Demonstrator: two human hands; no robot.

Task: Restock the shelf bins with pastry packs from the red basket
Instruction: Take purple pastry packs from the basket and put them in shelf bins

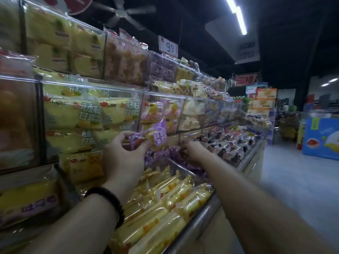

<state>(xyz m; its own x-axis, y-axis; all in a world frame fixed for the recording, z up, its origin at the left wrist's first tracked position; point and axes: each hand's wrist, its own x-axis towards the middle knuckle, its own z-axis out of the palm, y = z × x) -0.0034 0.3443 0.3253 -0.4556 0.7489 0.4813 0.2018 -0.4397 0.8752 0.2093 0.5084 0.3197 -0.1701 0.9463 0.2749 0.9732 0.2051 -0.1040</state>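
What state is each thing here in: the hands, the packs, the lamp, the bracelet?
Left hand: pinches the purple plastic pastry pack, raised before the shelf.
Right hand: fingers down among the loose purple packs in the lower bin; grip hidden.
Long yellow plastic packs: lying side by side, filling their bin.
Black bead bracelet: worn on the left wrist.
Long ceiling strip lamp: lit.

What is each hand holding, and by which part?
Left hand pinches a purple pack by its left end. Right hand reaches into the bin; its grip cannot be told.
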